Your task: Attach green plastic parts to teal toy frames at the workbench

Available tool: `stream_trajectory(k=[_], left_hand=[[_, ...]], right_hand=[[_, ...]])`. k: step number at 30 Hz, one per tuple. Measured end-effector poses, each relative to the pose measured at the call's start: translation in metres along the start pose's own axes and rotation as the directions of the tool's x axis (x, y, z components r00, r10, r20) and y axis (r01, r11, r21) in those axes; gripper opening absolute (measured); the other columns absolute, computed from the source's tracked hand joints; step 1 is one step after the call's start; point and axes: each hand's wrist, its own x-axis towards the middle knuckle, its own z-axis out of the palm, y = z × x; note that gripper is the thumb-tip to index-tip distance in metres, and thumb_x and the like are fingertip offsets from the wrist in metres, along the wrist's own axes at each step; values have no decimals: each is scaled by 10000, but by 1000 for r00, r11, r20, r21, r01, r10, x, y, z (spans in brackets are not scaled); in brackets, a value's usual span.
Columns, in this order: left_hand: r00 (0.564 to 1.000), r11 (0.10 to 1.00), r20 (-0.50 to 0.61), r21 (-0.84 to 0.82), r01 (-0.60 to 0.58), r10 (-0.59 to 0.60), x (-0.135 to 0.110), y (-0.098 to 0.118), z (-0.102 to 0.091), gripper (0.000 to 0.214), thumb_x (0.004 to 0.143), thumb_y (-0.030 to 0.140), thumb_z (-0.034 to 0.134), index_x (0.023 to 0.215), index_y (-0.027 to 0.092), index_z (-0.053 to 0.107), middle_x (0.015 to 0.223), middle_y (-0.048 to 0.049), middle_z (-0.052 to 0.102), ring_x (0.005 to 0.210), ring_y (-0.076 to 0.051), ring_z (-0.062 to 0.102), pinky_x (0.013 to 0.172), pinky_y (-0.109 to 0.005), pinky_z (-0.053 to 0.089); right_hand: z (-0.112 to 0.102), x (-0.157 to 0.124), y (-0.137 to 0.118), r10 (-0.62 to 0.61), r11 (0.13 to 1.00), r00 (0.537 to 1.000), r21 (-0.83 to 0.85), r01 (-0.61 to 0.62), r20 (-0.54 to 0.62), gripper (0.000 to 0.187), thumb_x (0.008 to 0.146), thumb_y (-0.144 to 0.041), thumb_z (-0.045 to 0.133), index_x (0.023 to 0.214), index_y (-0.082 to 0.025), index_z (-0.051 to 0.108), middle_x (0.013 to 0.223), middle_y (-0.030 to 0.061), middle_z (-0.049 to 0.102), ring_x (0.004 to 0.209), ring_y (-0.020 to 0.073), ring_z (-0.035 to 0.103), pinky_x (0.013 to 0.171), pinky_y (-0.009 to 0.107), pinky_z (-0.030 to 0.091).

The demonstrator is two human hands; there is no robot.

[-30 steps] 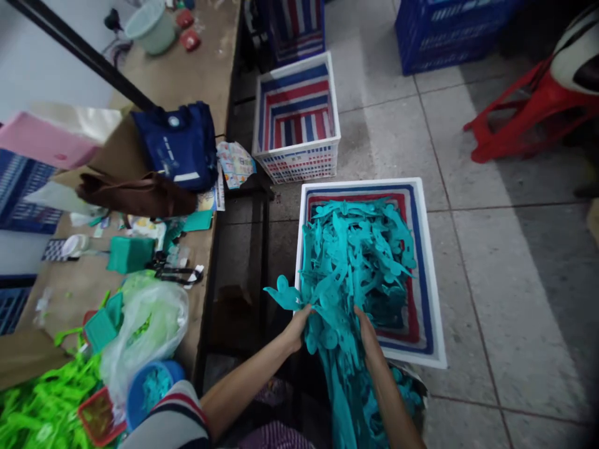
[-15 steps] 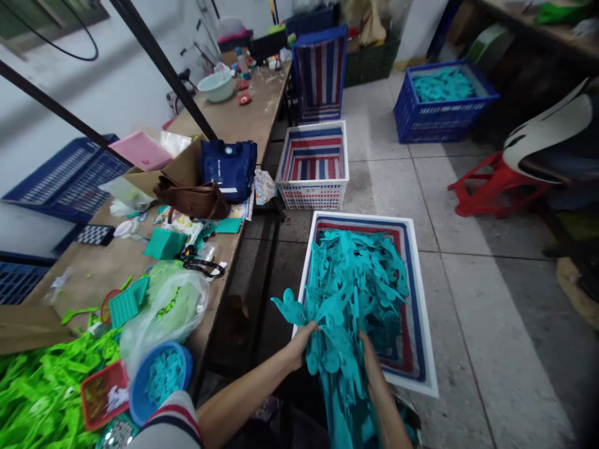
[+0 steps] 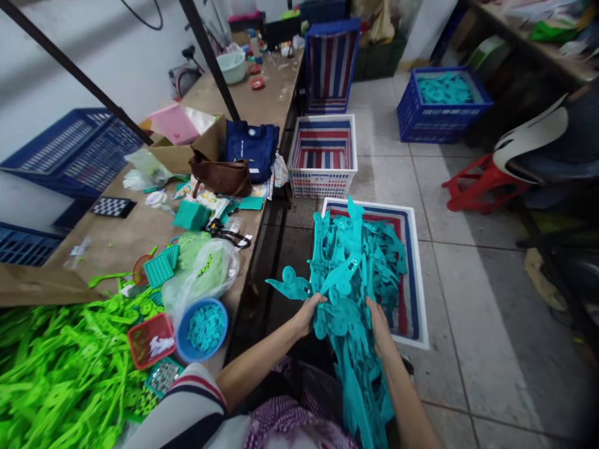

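Between my two hands is a big bundle of teal plastic pieces (image 3: 344, 312), long and flat with rounded ends. My left hand (image 3: 309, 313) grips the bundle's left side, its fingers partly hidden among the pieces. On the right side my right hand (image 3: 378, 319) presses against it, fingers mostly hidden behind. The bundle's lower end hangs down close to my body, and one piece sticks out to the left. Behind it stands a white crate (image 3: 418, 274) with a striped lining, holding more teal pieces (image 3: 388, 249).
On the left, a table (image 3: 112, 240) bears a heap of green plastic pieces (image 3: 60, 374), a blue bowl (image 3: 224, 324) and a red tray (image 3: 135, 358). Ahead are a striped-lined white crate (image 3: 322, 186) and a blue crate (image 3: 440, 121). A red stool (image 3: 482, 187) stands right.
The teal bundle has been lifted out toward me and more of it shows above the crate. My view has shifted left, bringing more of the table and green pieces into sight.
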Motion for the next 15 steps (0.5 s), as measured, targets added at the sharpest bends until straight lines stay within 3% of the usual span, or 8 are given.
stream_trajectory(k=[2,7,11,15], left_hand=[[999,1000,29,-14,-21,21,-12,1,-8,220,685,357,706,799,175,662,770,-63,742,795,-252,710,802,-371,565],[985,996,147,-4,-87,87,-31,4,-21,250,669,392,704,778,169,682,747,-56,735,793,-249,689,828,-366,534],[976,993,186,3,-120,118,-34,4,-23,282,638,428,709,737,167,668,706,-39,712,716,-209,656,773,-331,513],[969,985,181,-71,-158,169,-38,3,-22,271,578,410,720,641,167,620,651,-31,680,647,-180,612,702,-309,497]], right_hand=[[7,-19,-7,13,1000,1000,-1,-13,-9,707,646,-669,714,1210,-245,660,1218,51,722,1196,286,648,990,407,550],[16,-52,-23,-112,993,994,-42,111,-10,735,675,-666,683,1277,-250,620,1284,48,693,1208,282,638,1014,393,536],[16,-63,-34,-185,977,983,-104,183,-5,756,710,-689,646,1337,-271,587,1370,48,643,1233,278,622,1012,385,543],[15,-68,-47,-306,924,952,-237,302,17,820,752,-698,617,1391,-189,544,1385,95,618,1275,287,585,1007,397,542]])
